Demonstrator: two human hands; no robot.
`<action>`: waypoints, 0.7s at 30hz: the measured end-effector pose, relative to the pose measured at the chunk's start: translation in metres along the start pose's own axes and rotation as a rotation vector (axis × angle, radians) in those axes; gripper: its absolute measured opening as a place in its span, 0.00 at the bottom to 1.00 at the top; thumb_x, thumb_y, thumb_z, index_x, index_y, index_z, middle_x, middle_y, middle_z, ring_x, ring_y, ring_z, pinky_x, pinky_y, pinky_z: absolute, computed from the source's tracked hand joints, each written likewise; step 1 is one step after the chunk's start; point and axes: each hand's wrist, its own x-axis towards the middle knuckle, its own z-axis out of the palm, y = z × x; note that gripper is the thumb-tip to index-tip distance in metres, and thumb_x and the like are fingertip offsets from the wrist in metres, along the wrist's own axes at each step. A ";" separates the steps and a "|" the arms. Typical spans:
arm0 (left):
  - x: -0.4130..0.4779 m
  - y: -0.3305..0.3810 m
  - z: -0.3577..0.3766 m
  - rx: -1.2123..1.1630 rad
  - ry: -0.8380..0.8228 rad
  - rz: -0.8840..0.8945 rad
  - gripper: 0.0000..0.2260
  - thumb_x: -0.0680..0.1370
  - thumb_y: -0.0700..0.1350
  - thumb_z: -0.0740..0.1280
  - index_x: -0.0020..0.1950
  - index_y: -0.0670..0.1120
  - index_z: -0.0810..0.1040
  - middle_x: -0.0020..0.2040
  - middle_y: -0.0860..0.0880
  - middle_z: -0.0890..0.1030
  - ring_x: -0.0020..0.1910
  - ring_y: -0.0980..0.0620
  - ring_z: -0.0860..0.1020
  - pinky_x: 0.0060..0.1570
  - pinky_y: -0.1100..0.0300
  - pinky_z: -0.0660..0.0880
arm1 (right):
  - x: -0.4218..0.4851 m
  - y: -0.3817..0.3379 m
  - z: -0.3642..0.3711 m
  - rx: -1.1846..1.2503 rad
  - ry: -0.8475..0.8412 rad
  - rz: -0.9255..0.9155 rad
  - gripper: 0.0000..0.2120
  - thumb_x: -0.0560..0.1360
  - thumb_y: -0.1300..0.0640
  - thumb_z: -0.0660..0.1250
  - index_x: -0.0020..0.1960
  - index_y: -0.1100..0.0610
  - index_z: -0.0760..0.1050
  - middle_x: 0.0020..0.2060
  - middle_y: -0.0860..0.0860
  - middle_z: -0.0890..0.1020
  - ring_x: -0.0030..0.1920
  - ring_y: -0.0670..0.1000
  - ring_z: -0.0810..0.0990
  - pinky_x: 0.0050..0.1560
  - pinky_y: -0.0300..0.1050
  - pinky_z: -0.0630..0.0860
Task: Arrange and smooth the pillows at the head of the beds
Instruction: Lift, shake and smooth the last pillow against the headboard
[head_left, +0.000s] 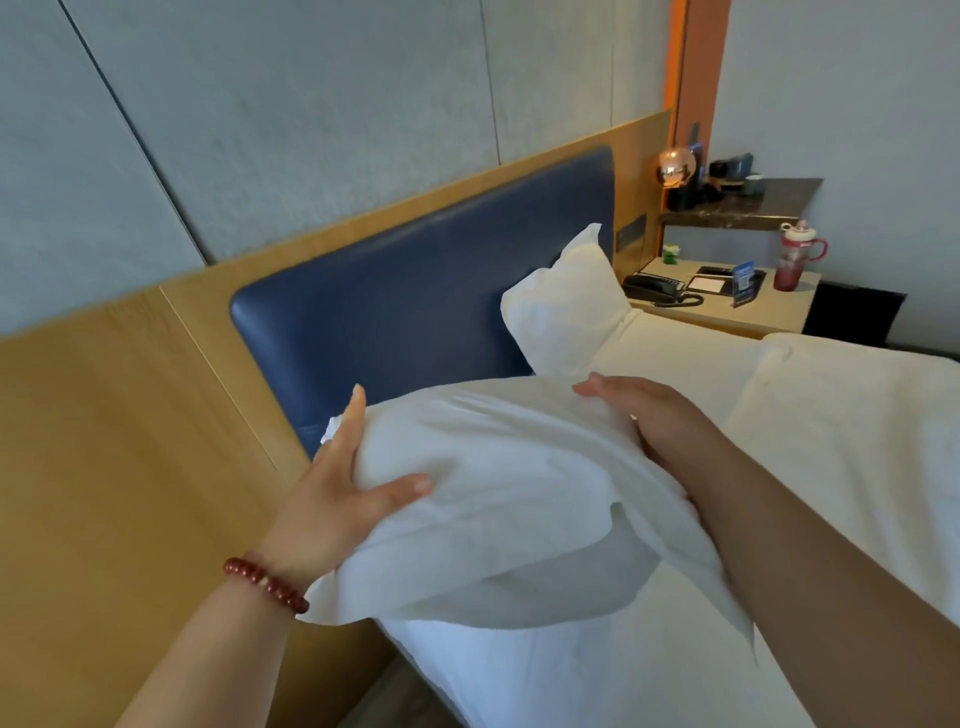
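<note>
My left hand (332, 488) and right hand (649, 415) each grasp the near pillow (498, 493), fingers (400, 491) curled round it; far pillow (566, 312) stands against headboard (405, 291).

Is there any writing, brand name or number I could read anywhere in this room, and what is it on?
No text is legible.
On the blue card on the nightstand: white print, too blurred.
On the red bottle: markings too small.
On the held pillow: none.

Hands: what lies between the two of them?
The near pillow: the left hand grips one end, the right hand the other, seen in the head view.
</note>
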 end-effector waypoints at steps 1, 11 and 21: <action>0.012 0.001 -0.002 0.002 0.007 -0.010 0.57 0.58 0.74 0.71 0.79 0.62 0.45 0.72 0.66 0.56 0.77 0.57 0.56 0.69 0.57 0.61 | 0.006 -0.008 0.004 -0.022 -0.004 0.001 0.19 0.66 0.34 0.71 0.51 0.43 0.83 0.53 0.45 0.82 0.54 0.53 0.80 0.63 0.56 0.74; 0.138 -0.016 -0.011 -0.037 0.127 -0.043 0.46 0.63 0.70 0.72 0.77 0.59 0.59 0.76 0.56 0.64 0.74 0.51 0.64 0.69 0.54 0.64 | 0.017 -0.059 0.062 -0.841 0.156 -0.682 0.37 0.69 0.22 0.49 0.66 0.41 0.74 0.68 0.41 0.72 0.67 0.46 0.69 0.67 0.49 0.62; 0.176 0.020 -0.058 0.374 -0.006 0.434 0.51 0.60 0.81 0.58 0.78 0.57 0.61 0.77 0.60 0.61 0.77 0.57 0.56 0.76 0.55 0.55 | 0.115 -0.066 0.134 -0.775 0.364 -0.930 0.31 0.79 0.36 0.45 0.54 0.51 0.82 0.47 0.46 0.84 0.48 0.49 0.80 0.53 0.47 0.72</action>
